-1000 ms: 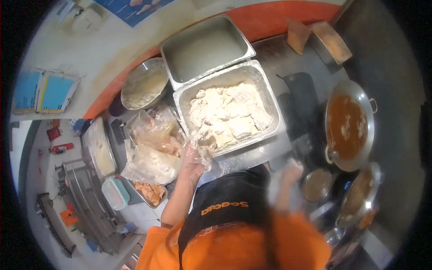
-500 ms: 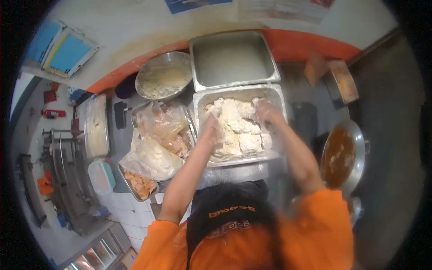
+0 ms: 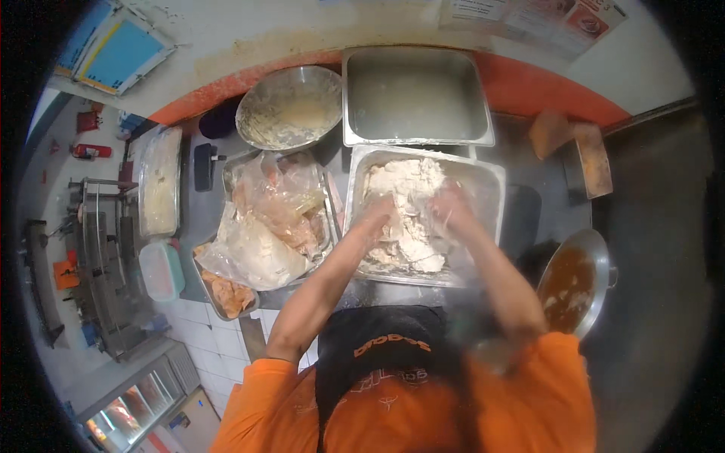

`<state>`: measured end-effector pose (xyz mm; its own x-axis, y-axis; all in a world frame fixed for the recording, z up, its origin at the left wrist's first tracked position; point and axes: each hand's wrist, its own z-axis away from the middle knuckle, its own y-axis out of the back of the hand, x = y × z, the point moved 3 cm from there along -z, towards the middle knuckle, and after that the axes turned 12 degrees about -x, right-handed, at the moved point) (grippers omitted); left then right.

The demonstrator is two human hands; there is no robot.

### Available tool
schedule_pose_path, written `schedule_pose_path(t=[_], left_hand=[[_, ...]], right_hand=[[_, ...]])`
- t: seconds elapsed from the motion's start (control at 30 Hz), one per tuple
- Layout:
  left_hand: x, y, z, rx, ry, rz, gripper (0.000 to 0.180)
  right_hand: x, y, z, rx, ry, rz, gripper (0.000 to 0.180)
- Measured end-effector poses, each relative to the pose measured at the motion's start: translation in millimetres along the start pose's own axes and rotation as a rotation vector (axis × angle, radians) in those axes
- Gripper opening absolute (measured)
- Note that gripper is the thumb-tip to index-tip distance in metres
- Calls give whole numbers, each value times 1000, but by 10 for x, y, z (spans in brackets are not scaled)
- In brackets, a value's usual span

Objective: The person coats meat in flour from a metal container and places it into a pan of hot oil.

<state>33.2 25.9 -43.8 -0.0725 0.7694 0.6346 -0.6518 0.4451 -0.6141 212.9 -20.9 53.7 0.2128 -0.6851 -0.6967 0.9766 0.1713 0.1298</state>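
A steel pan (image 3: 492, 215) in front of me holds a heap of flour-coated pieces (image 3: 415, 181), their kind hidden under the white coating. Both my hands are down in this pan, one on each side of the heap. My left hand (image 3: 381, 214) presses against its left side, with the fingers partly buried in flour. On the right side, near the pan's wall, is my right hand (image 3: 448, 208), floury and smeared by motion. Whether either hand grips a piece does not show. Clear film-like gloves seem to cover both hands.
Behind stands a deeper steel pan (image 3: 417, 94), with a floury steel bowl (image 3: 289, 108) beside it. At left, plastic bags (image 3: 260, 245) lie over trays of orange-pink meat (image 3: 228, 295). To the right is a wide pan of brown liquid (image 3: 568, 281).
My hands have moved inward from the pan's sides and now squeeze the heap from both flanks. The coated pieces have shifted into a narrower mound. The whole view has tilted slightly.
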Motion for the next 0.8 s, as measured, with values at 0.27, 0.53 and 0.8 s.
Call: schedule_pose_path(t=[0.27,0.53,0.8], left_hand=[[858,-1053,1244,-13,-187,161,32],[6,-342,418,13,100,141,61],[-117,-249,15,15,59,92,56]], right_hand=[[-457,195,540,133,-50,570,41],[515,152,-97,6,-27,75,54],[708,-101,-516,-4,114,-319,67]])
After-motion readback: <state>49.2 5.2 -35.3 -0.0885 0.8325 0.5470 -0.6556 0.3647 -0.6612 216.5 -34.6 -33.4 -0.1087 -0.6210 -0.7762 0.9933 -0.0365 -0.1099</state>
